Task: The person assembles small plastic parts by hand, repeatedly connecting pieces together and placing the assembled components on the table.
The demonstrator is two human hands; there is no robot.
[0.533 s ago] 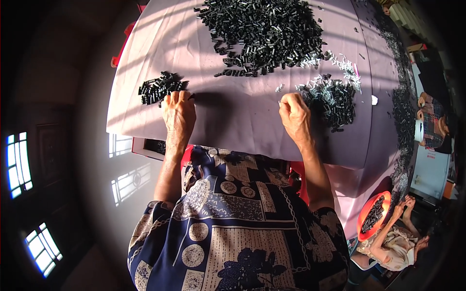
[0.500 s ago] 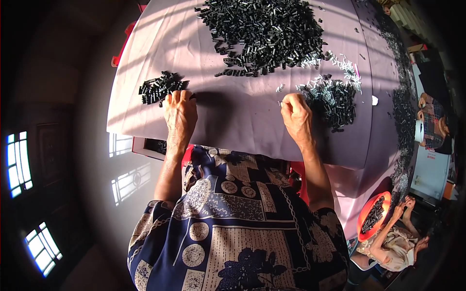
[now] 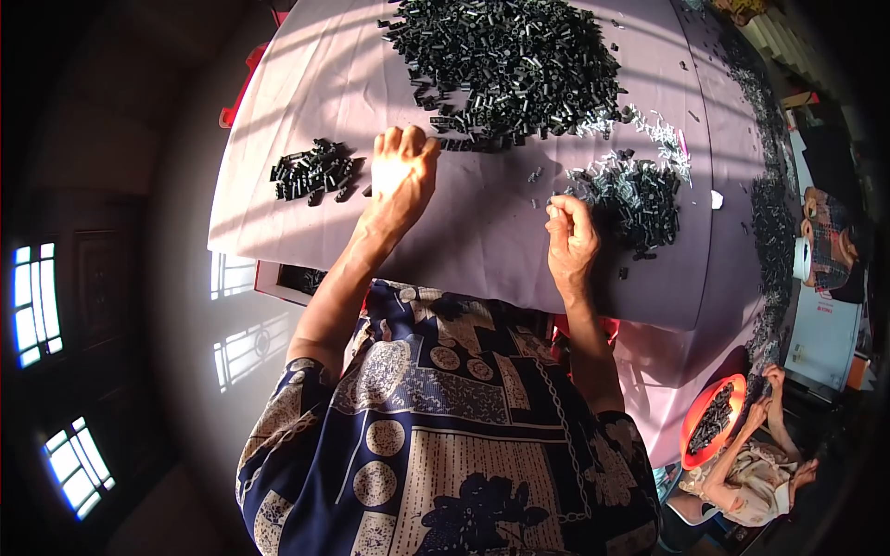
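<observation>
Your left hand (image 3: 400,176) curled, fingertips just below big pile (image 3: 510,65), frame top. Right hand (image 3: 570,236) pinching small piece beside mixed heap (image 3: 635,199).

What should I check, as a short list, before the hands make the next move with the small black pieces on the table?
1. Left hand free to move: ok, it lies on the cloth below the big pile.
2. Left hand empty: cannot tell, fingers curl under.
3. Right hand grip: cannot tell; fingertips are pinched beside the mixed pile, but any piece is too small to see.
4. Small sorted pile apart from the others: ok.
5. Cloth between both hands bare: ok, only a few stray pieces.
6. Table edge free of pieces: ok.
</observation>
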